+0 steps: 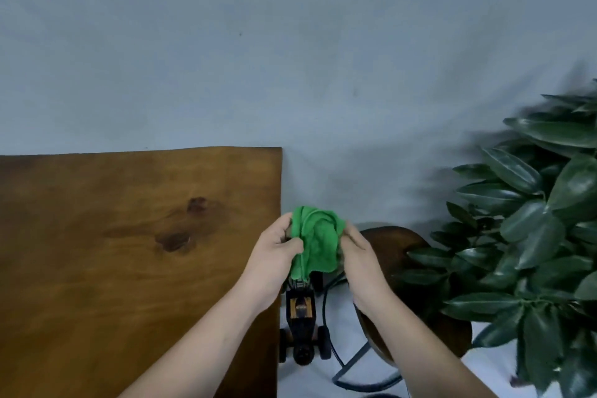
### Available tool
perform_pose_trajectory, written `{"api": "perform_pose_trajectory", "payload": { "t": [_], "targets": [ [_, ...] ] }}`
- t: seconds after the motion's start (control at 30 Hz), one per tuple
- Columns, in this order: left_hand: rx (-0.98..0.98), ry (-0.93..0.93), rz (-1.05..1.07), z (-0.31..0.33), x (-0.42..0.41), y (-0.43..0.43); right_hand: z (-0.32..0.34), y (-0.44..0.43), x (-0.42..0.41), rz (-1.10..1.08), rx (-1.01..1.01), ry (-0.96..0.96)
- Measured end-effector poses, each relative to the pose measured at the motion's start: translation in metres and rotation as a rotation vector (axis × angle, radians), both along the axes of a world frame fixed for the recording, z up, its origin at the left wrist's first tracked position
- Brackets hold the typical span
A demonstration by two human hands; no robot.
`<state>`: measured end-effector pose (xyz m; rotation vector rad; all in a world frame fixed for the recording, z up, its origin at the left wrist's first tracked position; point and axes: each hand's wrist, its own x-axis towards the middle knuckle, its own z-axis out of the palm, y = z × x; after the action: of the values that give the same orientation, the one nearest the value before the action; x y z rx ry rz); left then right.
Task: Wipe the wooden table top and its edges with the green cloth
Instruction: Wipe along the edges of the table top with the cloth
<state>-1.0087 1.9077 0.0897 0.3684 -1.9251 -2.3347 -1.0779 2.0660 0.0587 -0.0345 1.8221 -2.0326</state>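
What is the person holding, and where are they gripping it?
The green cloth, bunched up between both hands. The left hand pinches its left side, the right hand its right side, just off the wooden table's right edge.

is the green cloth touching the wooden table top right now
Apart: in the head view the green cloth is bunched between both hands, past the wooden table top right edge.

The brown wooden table top (pixel 129 252) fills the lower left; off its right edge both hands hold the bunched green cloth (pixel 318 241); below it stands a black wheeled toy vehicle (pixel 302 317); right of that, a round dark wooden stool (pixel 397 245), then a dark-leaved plant (pixel 533 220).
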Motion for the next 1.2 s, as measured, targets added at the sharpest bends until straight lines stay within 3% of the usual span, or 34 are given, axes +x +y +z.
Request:
{"api": "perform_pose_trajectory", "payload": {
  "t": [0.07,0.13,0.23,0.43,0.5,0.67,0.83,0.9,0.97,1.07,1.2],
  "targets": [
    [-0.061,0.021,0.036,-0.004,-0.015,0.005,-0.007,-0.003,-0.006,0.005,-0.235,-0.192],
    [-0.104,0.033,0.105,-0.009,-0.028,0.008,-0.012,-0.006,-0.011,0.013,-0.321,-0.237],
    [-0.242,0.040,0.224,-0.010,-0.044,0.007,-0.021,-0.013,-0.020,0.001,-0.286,-0.190],
    [-0.762,0.039,0.386,-0.015,-0.070,-0.017,-0.024,-0.028,-0.051,0.085,-0.284,-0.156],
    [-0.832,-0.017,0.400,-0.018,-0.076,-0.028,-0.027,-0.030,-0.065,0.131,-0.252,-0.151],
    [-0.560,-0.098,0.218,-0.024,-0.083,-0.052,-0.025,-0.044,-0.089,0.119,-0.214,-0.112],
    [-0.167,-0.139,0.303,-0.031,-0.093,-0.049,-0.035,-0.060,-0.097,-0.135,-0.122,-0.023],
    [-0.144,-0.154,0.324,-0.034,-0.097,-0.046,-0.042,-0.064,-0.090,-0.178,-0.072,0.024],
    [-0.122,-0.155,0.344,-0.040,-0.099,-0.044,-0.046,-0.069,-0.075,-0.068,-0.011,0.105],
    [-0.217,-0.145,0.283,-0.042,-0.098,-0.047,-0.059,-0.078,-0.071,0.148,0.045,0.150],
    [-0.737,-0.161,0.136,-0.041,-0.098,-0.076,-0.081,-0.091,-0.115,0.066,0.119,0.129]
  ]
}}
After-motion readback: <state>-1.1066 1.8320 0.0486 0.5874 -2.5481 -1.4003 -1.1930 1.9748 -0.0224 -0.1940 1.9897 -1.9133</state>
